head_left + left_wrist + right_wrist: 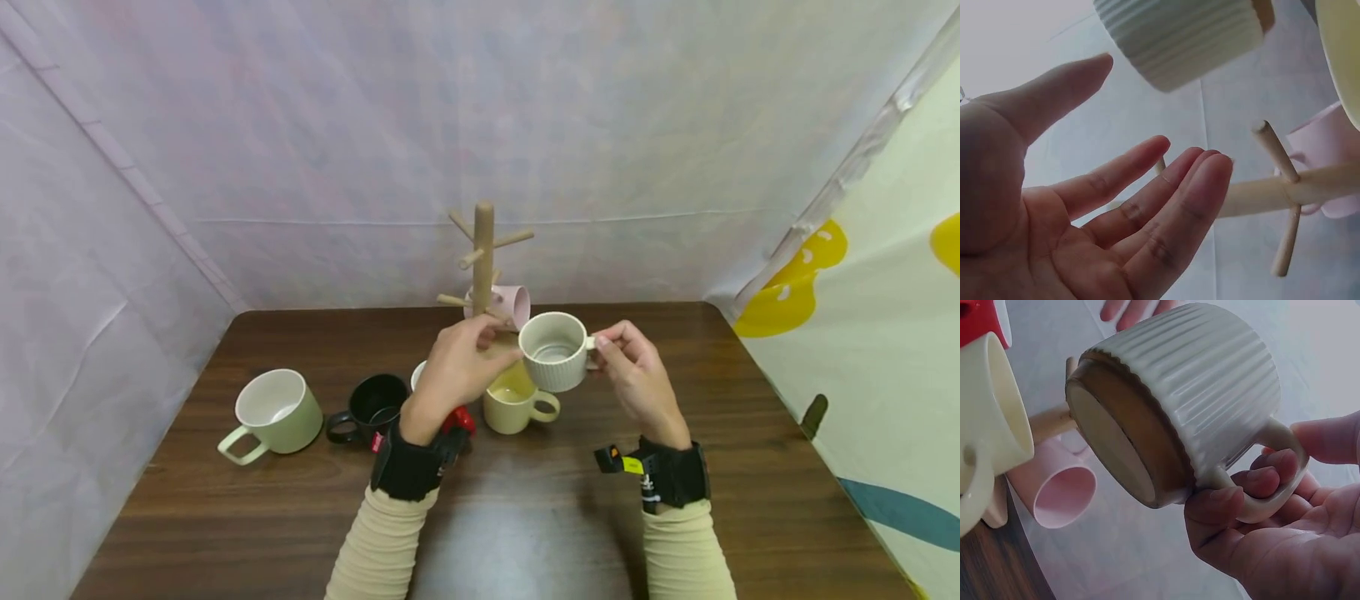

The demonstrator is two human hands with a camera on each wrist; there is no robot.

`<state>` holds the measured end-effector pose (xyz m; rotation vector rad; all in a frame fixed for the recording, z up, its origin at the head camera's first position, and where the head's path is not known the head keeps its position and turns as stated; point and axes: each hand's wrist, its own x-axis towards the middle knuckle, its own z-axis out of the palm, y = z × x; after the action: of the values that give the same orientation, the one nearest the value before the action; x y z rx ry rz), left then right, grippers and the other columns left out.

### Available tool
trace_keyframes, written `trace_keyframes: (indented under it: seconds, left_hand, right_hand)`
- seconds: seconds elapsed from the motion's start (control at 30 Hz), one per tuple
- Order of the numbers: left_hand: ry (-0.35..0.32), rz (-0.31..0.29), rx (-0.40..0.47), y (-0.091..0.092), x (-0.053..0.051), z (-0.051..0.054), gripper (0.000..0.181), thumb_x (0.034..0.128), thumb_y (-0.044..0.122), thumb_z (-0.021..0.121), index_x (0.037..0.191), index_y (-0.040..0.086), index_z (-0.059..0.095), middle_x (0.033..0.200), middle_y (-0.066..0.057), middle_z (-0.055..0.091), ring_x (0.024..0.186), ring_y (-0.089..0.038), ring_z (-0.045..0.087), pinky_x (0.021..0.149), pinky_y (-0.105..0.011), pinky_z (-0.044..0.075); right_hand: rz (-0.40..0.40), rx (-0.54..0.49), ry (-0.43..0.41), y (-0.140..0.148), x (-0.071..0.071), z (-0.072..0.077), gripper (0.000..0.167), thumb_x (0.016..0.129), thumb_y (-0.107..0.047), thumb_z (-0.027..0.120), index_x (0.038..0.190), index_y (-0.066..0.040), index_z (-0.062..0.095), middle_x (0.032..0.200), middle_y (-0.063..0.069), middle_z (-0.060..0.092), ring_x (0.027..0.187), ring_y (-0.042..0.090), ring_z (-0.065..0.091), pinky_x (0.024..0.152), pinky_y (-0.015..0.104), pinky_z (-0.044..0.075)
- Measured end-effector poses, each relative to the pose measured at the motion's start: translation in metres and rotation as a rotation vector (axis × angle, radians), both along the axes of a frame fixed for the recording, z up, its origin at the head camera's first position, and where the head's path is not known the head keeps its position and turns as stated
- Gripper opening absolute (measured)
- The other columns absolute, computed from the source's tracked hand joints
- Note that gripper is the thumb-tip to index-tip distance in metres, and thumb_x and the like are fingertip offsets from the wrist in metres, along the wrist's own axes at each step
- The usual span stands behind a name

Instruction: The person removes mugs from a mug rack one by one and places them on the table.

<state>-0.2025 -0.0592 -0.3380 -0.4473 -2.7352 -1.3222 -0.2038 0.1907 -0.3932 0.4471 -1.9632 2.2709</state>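
Observation:
My right hand (637, 375) holds a white ribbed mug (557, 371) by its handle, raised above the table. In the right wrist view, the fingers pass through the handle (1294, 447) and the thumb presses on it; the unglazed brown base (1160, 459) shows. To the mug's left is my left hand (461, 367), its fingers loosely bent with nothing in them; the left wrist view shows a gap between them and the mug. Behind both hands stands a wooden mug tree (484, 250). A pink mug (517, 306) hangs sideways low on it.
A yellow mug (507, 414) stands below the white one. Behind my left wrist is a red and white mug (461, 419), mostly hidden. Farther left stand a black mug (369, 406) and a pale green mug (296, 425) on the brown wooden table (750, 467).

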Motion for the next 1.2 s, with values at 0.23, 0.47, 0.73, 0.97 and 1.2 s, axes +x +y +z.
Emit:
trace_keyframes:
  seconds: [0.23, 0.47, 0.73, 0.97, 1.2]
  left_hand:
    - [-0.029, 0.054, 0.003, -0.011, 0.003, -0.003, 0.044, 0.0875, 0.038, 0.075, 0.121, 0.010, 0.067, 0.118, -0.009, 0.069, 0.107, -0.026, 0.067, 0.087, -0.042, 0.054]
    - [0.021, 0.056, 0.033, -0.025, 0.003, -0.011, 0.041, 0.0894, 0.033, 0.073, 0.120, 0.007, 0.066, 0.115, -0.010, 0.070, 0.102, -0.027, 0.068, 0.085, -0.041, 0.055]
    - [0.028, 0.054, 0.044, -0.035, 0.005, -0.020, 0.038, 0.0912, 0.030, 0.071, 0.120, 0.005, 0.067, 0.114, -0.013, 0.070, 0.102, -0.030, 0.068, 0.086, -0.044, 0.055]
    - [0.034, 0.054, 0.038, -0.041, 0.005, -0.026, 0.037, 0.0917, 0.028, 0.071, 0.120, 0.005, 0.067, 0.112, -0.015, 0.071, 0.101, -0.032, 0.068, 0.087, -0.046, 0.055]
    - [0.040, 0.058, 0.016, -0.046, 0.004, -0.032, 0.037, 0.0924, 0.028, 0.071, 0.119, 0.003, 0.067, 0.112, -0.016, 0.071, 0.099, -0.031, 0.069, 0.087, -0.046, 0.054]
  right_hand:
    - [0.034, -0.119, 0.034, 0.006, -0.004, -0.001, 0.013, 0.103, -0.004, 0.048, 0.094, -0.009, 0.056, 0.093, -0.001, 0.064, 0.077, 0.011, 0.057, 0.070, 0.023, 0.051]
    - [0.039, -0.176, 0.027, 0.015, -0.004, -0.002, 0.015, 0.103, -0.004, 0.046, 0.092, -0.008, 0.056, 0.093, 0.000, 0.063, 0.079, 0.012, 0.057, 0.071, 0.024, 0.050]
    - [0.057, -0.184, 0.021, 0.029, -0.006, -0.009, 0.016, 0.104, -0.006, 0.046, 0.093, -0.009, 0.056, 0.094, 0.000, 0.063, 0.079, 0.012, 0.057, 0.070, 0.024, 0.048]
    - [0.065, -0.191, 0.022, 0.039, -0.009, -0.016, 0.018, 0.105, -0.005, 0.043, 0.093, -0.008, 0.057, 0.091, 0.001, 0.062, 0.079, 0.014, 0.055, 0.070, 0.025, 0.046]
    - [0.118, -0.161, 0.016, 0.048, -0.014, -0.024, 0.016, 0.105, -0.005, 0.043, 0.095, -0.009, 0.055, 0.093, 0.000, 0.065, 0.079, 0.013, 0.057, 0.070, 0.026, 0.043]
